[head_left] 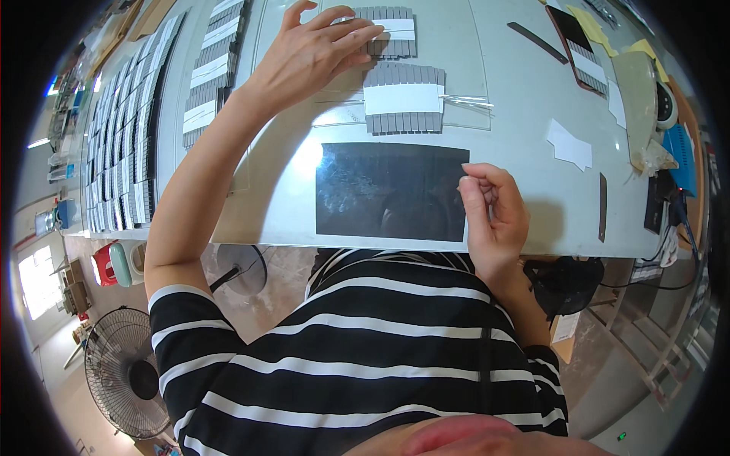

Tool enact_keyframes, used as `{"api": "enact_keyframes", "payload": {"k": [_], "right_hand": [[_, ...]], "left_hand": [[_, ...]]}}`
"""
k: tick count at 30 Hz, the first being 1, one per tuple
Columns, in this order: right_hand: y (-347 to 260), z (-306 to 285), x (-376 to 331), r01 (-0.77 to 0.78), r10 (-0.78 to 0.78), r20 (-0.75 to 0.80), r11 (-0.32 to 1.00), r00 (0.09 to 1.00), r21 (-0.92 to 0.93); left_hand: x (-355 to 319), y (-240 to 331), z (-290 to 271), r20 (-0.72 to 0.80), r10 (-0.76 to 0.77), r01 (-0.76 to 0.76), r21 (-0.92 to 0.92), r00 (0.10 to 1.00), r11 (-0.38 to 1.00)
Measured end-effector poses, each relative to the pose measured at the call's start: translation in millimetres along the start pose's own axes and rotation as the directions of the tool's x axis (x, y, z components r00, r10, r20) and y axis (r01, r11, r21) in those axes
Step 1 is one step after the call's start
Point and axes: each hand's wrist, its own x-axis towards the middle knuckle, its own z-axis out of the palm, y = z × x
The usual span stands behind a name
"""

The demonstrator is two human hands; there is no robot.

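Note:
Over the far part of the table my left hand (315, 47) reaches out, its fingers spread and open. Its fingertips lie at the left side of a far row of grey strips (395, 47) with a white band across it. A second banded row of grey strips (403, 99) lies nearer, with thin silvery wires (468, 102) sticking out at its right end. In front of it a dark rectangular sheet (391, 194) rests flat. My right hand (498, 213) is beside the sheet's right edge, thumb and fingers closed in a pinch; what they hold, if anything, is hidden.
Many banded strip rows (125, 137) cover the table's left, with another column (213, 68) nearer my left arm. On the right lie a phone (570, 34) with strips on it, a dark flat bar (536, 42), a narrow strip (602, 207) and a torn white paper (569, 146).

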Motion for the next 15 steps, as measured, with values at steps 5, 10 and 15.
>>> {"api": "enact_keyframes", "payload": {"k": [5, 10, 15], "right_hand": [[-11.2, -15.7, 45.2, 0.335, -0.302, 0.151, 0.781, 0.941, -0.528], [-11.8, -26.2, 91.1, 0.47, -0.381, 0.291, 0.565, 0.878, -0.678], [-5.6, -22.6, 103.7, 0.494, -0.339, 0.36, 0.546, 0.869, -0.677]], "left_hand": [[-26.9, 4.2, -18.3, -0.168, 0.036, -0.026, 0.059, 0.985, 0.998], [-58.0, 25.0, -23.8, -0.208, 0.005, -0.031, -0.12, 0.978, 0.992], [-61.9, 34.8, -14.2, -0.199, -0.078, 0.048, -0.155, 0.977, 0.987]]}}
